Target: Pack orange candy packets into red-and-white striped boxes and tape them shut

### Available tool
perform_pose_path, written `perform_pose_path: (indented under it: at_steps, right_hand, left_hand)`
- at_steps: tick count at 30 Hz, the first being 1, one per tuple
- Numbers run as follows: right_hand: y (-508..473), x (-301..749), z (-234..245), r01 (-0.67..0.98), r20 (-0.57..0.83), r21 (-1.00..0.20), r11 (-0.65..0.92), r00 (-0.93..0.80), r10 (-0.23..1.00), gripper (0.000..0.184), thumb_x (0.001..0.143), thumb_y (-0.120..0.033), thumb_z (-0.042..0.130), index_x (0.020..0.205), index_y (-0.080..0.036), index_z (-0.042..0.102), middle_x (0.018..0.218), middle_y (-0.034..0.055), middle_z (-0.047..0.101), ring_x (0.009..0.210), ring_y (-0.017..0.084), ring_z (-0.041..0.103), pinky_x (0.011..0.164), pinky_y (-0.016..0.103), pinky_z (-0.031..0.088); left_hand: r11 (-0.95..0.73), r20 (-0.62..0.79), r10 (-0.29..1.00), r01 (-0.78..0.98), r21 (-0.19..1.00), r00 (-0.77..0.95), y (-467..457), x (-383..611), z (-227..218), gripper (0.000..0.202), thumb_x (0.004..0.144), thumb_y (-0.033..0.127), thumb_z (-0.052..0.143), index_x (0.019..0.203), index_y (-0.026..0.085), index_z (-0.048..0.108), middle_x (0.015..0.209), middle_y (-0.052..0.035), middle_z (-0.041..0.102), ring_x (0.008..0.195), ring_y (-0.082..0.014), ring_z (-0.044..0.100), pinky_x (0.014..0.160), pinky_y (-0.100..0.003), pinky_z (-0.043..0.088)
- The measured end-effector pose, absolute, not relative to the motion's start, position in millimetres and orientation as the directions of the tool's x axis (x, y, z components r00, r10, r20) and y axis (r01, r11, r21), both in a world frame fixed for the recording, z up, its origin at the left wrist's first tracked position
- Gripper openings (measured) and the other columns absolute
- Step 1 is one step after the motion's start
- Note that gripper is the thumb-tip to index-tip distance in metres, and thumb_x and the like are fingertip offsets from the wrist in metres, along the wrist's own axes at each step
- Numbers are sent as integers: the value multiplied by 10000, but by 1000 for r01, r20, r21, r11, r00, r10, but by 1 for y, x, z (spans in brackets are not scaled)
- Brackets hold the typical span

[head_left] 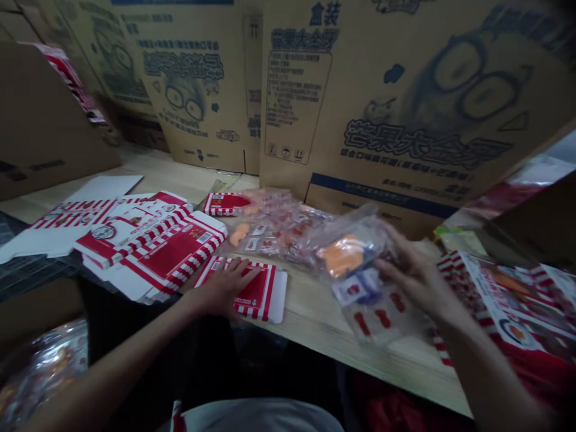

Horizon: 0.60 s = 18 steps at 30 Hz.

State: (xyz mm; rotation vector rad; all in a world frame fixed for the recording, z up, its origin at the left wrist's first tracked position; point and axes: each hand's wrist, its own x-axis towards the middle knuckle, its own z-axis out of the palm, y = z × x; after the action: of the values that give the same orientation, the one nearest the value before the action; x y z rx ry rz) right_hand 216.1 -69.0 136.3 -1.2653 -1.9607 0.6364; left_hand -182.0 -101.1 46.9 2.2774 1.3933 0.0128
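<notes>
Two hands show in my head view, both over the counter (310, 318). I have the left hand (227, 285) spread wide, palm down, on a striped box (266, 294) that lies flat beneath it, white end toward the right. My right hand (411, 273) is closed on a clear packet (344, 255), gripping its right side; inside I see an orange piece, with red pieces lower down. Blur keeps me from telling how the fingertips meet it. A heap of packets (270, 231) lies between the hands and a little beyond them. Left of my left hand is a pile of flat boxes (168, 255); right of my right hand, more red boxes (517, 324). Large cartons (391, 120) stand beyond both hands.
</notes>
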Motion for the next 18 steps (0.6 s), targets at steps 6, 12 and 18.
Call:
perform_pose_path:
  at_steps: [6,12,18]
  right_hand:
    - [-102,199,54,483,-11,-855,191,-384,923,635,852,-423,592,1435,-224,440,1296,96,610,1156,277,576,976,424,474]
    - [-107,194,22,500,-125,-858,116,-423,898,678,862,-400,563,1476,-200,356,1419,86,515,1045,251,625,922,405,502]
    - [-111,178,38,522,-211,-818,243,-665,716,592,896,-273,525,1466,-215,377,1400,75,538,1111,220,589,968,344,455]
  left_hand:
    - [-546,-313,773,830,115,552,-86,-198,25,1305,444,576,803,1515,171,175,1540,-295,200,1414,-508,143,1074,-698,94]
    - [-602,-148,773,787,132,616,-114,-175,32,1272,427,533,805,1500,174,224,1410,-230,385,1299,-453,353,1103,-610,167]
    - [-579,-14,810,804,137,586,-147,-145,21,1175,463,464,778,1480,157,278,1455,-247,330,1321,-482,285,1099,-585,180]
